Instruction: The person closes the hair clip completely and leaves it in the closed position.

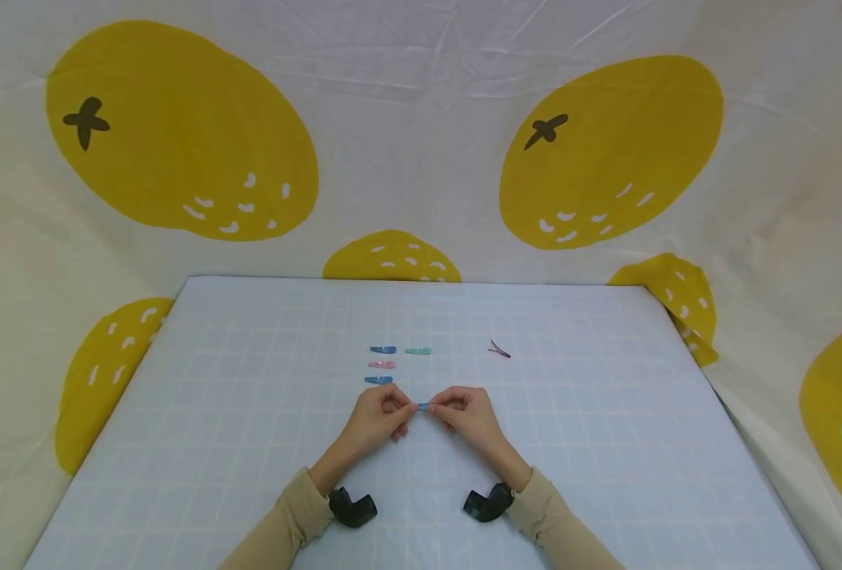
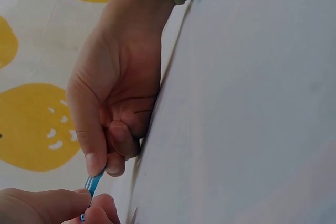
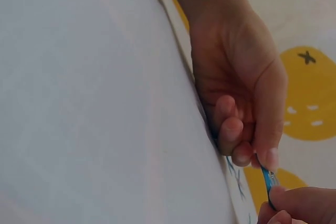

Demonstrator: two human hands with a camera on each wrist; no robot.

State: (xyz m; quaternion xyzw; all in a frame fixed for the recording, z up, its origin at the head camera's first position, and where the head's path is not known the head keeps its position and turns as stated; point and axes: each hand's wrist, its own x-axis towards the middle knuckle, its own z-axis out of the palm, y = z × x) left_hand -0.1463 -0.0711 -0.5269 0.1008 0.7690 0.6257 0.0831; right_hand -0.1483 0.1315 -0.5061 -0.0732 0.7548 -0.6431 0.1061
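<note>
A small blue snap hair clip [image 1: 423,407] is held between both hands, just above the table. My left hand [image 1: 377,413] pinches one end between thumb and finger, and my right hand [image 1: 467,413] pinches the other. Both wrist views show the blue clip [image 2: 92,184] stretched from thumb to thumb, partly covered by the fingertips. Beyond the left hand lie a blue hair clip [image 1: 378,380], a pink one [image 1: 381,365] and another blue one [image 1: 383,349], roughly in a column. A mint green hair clip [image 1: 418,351] sits right of the farthest blue one.
A dark red V-shaped clip [image 1: 499,350] lies apart toward the right, its two arms spread. The table [image 1: 606,427] has a pale gridded cover. Behind it hangs a white cloth [image 1: 407,158] with yellow fruit prints. Black wrist cameras [image 1: 353,507] sit at both cuffs.
</note>
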